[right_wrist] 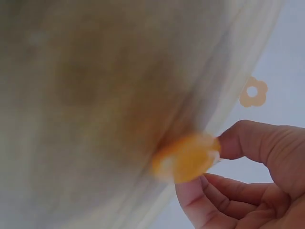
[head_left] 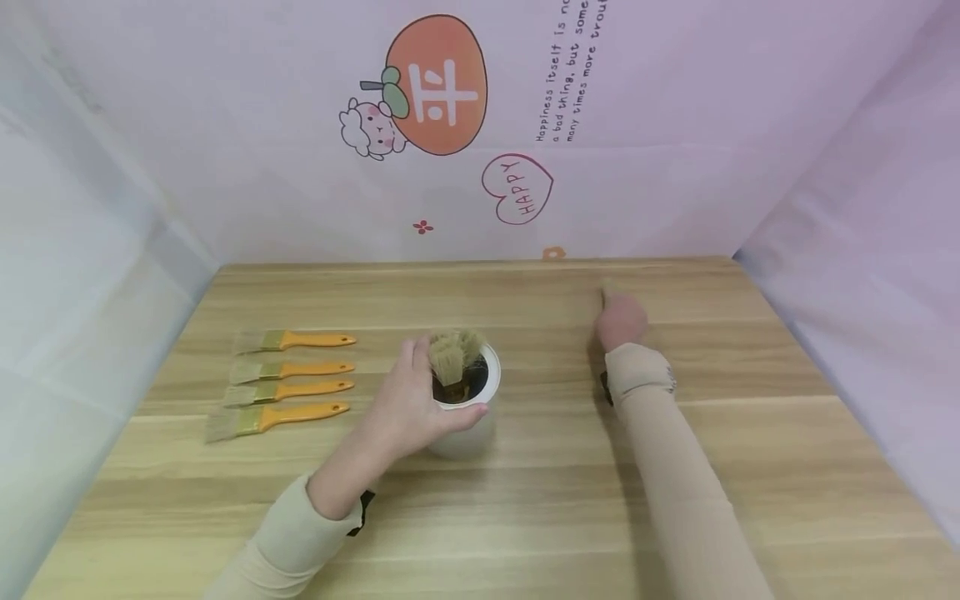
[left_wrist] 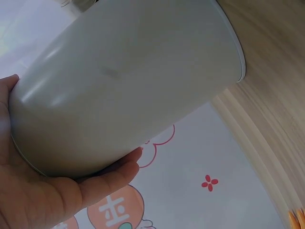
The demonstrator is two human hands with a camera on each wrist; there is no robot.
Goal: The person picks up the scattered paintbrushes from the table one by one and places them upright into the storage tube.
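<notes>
My left hand (head_left: 420, 398) grips a white cup (head_left: 471, 440) standing near the middle of the wooden table (head_left: 525, 517). In the left wrist view its thumb (left_wrist: 112, 174) and palm wrap the cup's wall (left_wrist: 128, 81). Brushes (head_left: 452, 358) stand in the cup, bristles up. To the right and farther back, my right hand (head_left: 619, 321) holds a paintbrush. A pale blurred tip (head_left: 606, 290) shows past the knuckles. In the right wrist view the fingers (right_wrist: 248, 143) pinch its orange handle end (right_wrist: 188, 157), which is blurred.
Several orange-handled brushes (head_left: 281, 383) lie in a row on the table's left side, bristles pointing left. Pink backdrop walls (head_left: 675, 167) with cartoon stickers close off the back and both sides.
</notes>
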